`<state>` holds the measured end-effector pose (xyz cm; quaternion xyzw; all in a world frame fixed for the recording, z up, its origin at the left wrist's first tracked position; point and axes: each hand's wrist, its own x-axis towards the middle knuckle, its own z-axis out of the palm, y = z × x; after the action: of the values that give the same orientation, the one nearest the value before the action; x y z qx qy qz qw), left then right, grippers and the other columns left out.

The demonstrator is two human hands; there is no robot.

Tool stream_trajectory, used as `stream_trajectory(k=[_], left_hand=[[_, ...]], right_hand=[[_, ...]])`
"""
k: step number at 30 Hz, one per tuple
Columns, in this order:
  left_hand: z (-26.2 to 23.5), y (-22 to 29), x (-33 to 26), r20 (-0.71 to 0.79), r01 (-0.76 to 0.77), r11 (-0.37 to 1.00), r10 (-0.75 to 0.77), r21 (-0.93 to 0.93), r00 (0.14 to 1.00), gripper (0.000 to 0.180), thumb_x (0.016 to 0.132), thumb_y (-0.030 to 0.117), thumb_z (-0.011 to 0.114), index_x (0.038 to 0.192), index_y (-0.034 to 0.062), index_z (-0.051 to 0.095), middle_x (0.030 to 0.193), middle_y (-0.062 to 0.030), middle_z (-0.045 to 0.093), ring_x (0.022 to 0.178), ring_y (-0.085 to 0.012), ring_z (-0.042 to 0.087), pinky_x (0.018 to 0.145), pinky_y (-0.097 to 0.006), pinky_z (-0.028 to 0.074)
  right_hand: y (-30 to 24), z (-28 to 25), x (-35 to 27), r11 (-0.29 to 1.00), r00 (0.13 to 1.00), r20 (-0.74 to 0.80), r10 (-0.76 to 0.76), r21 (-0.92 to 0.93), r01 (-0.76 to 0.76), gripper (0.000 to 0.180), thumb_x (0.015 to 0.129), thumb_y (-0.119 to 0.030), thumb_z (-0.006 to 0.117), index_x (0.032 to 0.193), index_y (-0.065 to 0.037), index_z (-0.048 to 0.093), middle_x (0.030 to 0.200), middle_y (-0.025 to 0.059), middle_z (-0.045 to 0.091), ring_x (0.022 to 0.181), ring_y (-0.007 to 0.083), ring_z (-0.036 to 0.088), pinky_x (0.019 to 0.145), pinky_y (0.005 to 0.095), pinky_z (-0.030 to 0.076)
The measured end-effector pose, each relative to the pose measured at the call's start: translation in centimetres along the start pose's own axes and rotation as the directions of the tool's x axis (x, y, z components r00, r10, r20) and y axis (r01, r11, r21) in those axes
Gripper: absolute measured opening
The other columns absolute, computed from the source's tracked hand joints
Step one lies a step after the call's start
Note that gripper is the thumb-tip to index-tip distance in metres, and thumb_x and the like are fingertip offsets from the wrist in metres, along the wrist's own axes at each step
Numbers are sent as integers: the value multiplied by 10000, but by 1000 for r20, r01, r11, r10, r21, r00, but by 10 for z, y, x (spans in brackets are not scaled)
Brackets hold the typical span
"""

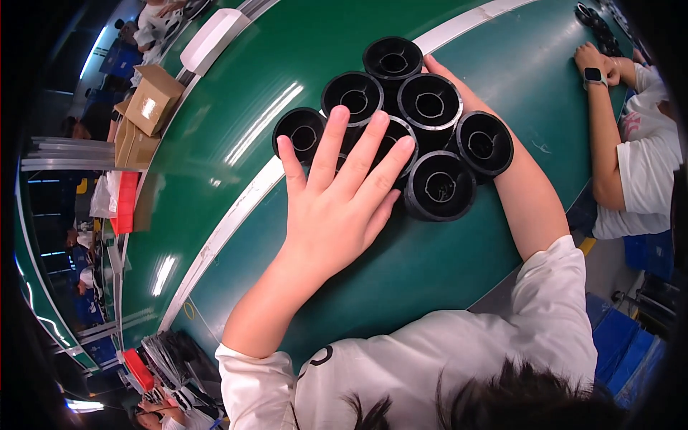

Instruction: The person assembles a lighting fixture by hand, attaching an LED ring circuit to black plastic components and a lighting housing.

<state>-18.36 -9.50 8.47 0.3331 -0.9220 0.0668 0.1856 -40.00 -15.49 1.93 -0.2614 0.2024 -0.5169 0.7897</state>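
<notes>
I've got black cups point(430, 132) bunched on the green worktop point(401, 272), over its pale strip point(469, 24), with bare surface toward the body and a co-worker point(606, 147) off right. My left hand point(331, 218) has fingers spread over them; the right hand's point(439, 69) mostly hidden, can't tell its grip.

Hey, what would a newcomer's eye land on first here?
Probably the clustered black round cups in the view's upper middle. Next, the person's left hand, its fingers spread across the cluster's near left side. Then, at the upper right, the dark-faced watch worn by a co-worker.
</notes>
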Motion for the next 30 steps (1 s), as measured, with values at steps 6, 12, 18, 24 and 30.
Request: stream_trajectory(k=[6,12,18,24,30], left_hand=[[4,-3,5,5,-11,997,11,80,1000,540,732,121,661,1236,268,532,1341,0,445,1312,-258,300,1039,-588,-14],[3,-1,11,27,-11,998,9,70,1000,540,742,104,648,1243,267,525,1339,-12,448,1303,-267,316,1033,-597,1],[3,-4,11,46,-29,996,25,89,999,571,739,154,650,1273,274,487,1345,-37,423,1285,-273,337,972,-667,107],[-1,-1,12,62,7,998,-12,68,998,549,757,90,618,1265,259,498,1346,-28,436,1284,-276,341,1018,-622,65],[1,0,14,47,9,996,-13,94,999,547,762,84,602,1269,256,494,1344,-33,436,1277,-282,349,1013,-628,83]], right_hand=[[2,1,4,1000,1000,-15,-9,-25,9,419,930,-418,400,1184,-110,530,1059,52,620,931,133,619,776,272,529],[1,-10,8,998,999,-46,-5,-67,2,412,929,-421,403,1159,-110,545,1039,47,626,916,128,622,765,269,531],[2,-7,10,999,998,-63,14,-51,-18,397,926,-424,413,1109,-109,571,996,37,637,880,117,626,742,263,533],[0,-3,9,996,996,-87,5,-89,-13,399,927,-423,413,1123,-111,566,1000,40,636,882,118,626,744,262,532],[0,-5,11,995,996,-88,7,-94,-15,410,932,-420,400,1153,-111,554,1030,48,632,905,122,622,754,264,528]])
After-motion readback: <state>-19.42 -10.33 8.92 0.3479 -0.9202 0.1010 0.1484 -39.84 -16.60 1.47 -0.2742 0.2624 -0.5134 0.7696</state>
